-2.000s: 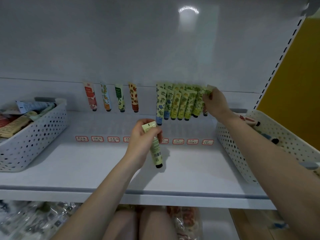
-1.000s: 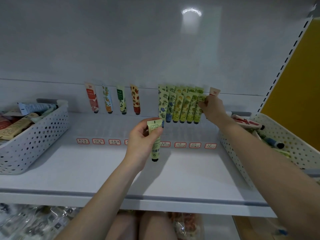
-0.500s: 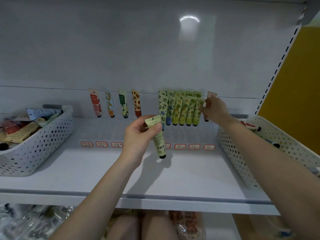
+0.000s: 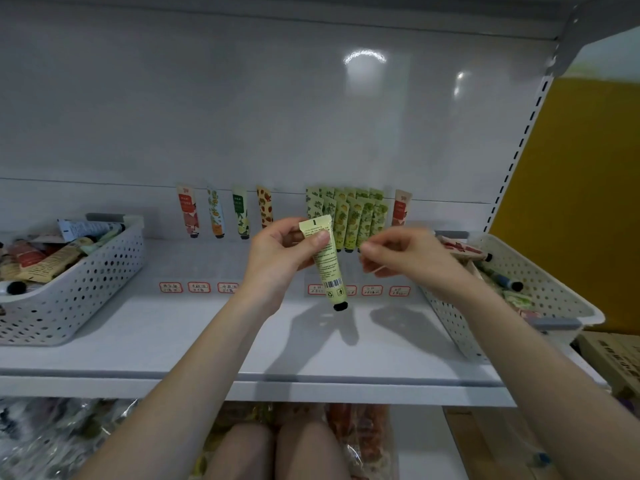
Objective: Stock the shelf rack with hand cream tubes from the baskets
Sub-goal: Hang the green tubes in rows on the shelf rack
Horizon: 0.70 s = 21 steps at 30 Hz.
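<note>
Right now, frame centre: the left hand pinches a pale green tube near its crimped top betw. thumb & fingers, black cap pointing down, tube slightly tilted, held above the shelf. Just beside it, centre-right, the right hand is blurred; its fingers are loosely curled w/ nothing visible in them. Along the back wall stand a green cluster & a reddish tube. At the frame edges, the left basket & right basket hold more tubes.

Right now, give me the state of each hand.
Left hand: holding the green tube near its flat end.
Right hand: open, loosely curled, holding nothing.
</note>
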### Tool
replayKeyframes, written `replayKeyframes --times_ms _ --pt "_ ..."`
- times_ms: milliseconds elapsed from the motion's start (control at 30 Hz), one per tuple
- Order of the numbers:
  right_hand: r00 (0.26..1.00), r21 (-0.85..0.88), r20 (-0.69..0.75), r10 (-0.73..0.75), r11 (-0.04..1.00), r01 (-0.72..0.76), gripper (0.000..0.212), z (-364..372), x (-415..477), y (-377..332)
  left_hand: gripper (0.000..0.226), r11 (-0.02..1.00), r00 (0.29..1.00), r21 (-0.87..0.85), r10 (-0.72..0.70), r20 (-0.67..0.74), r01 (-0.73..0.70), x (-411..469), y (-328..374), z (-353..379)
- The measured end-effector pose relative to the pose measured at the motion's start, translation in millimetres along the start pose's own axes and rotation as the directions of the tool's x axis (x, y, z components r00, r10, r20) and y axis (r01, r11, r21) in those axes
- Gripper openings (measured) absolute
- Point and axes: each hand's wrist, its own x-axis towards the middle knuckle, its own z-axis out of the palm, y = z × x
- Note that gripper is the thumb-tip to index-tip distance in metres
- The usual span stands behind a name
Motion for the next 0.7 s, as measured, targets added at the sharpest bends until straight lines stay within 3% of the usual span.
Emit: replayKeyframes --times_ms 200,300,400,533,600,700 --pt "0.999 0.048 0.043 -0.019 0.999 0.017 0.019 26 -20 1 0.006 0.999 1.000 -0.048 0.003 -0.023 -0.004 -11 8 12" --pt "0.994 0.251 0.103 0.027 0.967 -0.052 0.014 30 -24 3 0.017 0.995 1.000 -0.100 -0.011 -0.017 0.010 -13 12 13" --pt "0.958 0.554 0.278 0.066 0.804 -0.216 0.028 30 -29 2 0.021 0.987 0.999 -0.158 -0.005 0.034 0.010 -15 16 10" --pt "0.911 0.680 0.411 0.032 0.655 -0.330 0.035 38 -35 1 0.017 0.989 0.994 -0.142 0.045 0.104 -0.030 -19 21 7" --pt "0.909 0.686 0.416 0.018 0.650 -0.327 0.032 41 -35 2 0.015 0.993 0.996 -0.105 0.059 0.062 -0.052 -19 22 6" --pt "0.946 0.618 0.318 0.058 0.744 -0.253 0.025 44 -31 7 0.014 0.996 0.996 -0.021 0.084 -0.044 -0.085 -17 21 3"
